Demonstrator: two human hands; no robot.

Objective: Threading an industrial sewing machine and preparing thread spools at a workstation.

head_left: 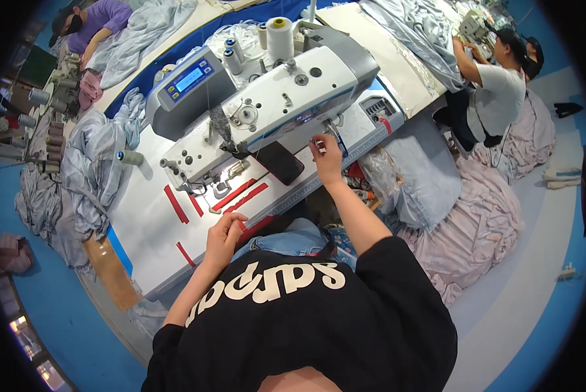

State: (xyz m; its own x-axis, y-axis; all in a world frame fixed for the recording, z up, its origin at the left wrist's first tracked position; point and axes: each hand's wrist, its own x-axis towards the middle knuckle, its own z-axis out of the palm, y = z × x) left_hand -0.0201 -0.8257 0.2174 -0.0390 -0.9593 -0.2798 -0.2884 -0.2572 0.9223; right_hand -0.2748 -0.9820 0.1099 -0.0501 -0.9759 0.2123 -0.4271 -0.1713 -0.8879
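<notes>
A white industrial sewing machine stands on a white table in front of me. My right hand reaches up to the lower front edge of the machine's body, fingertips pinched at something small there that I cannot make out. It is just right of a black phone lying flat under the machine arm. My left hand rests at the table's near edge with fingers curled, its thumb next to a red tape strip. More red tape strips mark the table near the needle.
A cream thread cone and a blue-screened control panel sit on the machine. Grey-blue fabric is heaped at the table's left, pale pink fabric on the floor right. One person sews at the back right, another at the back left.
</notes>
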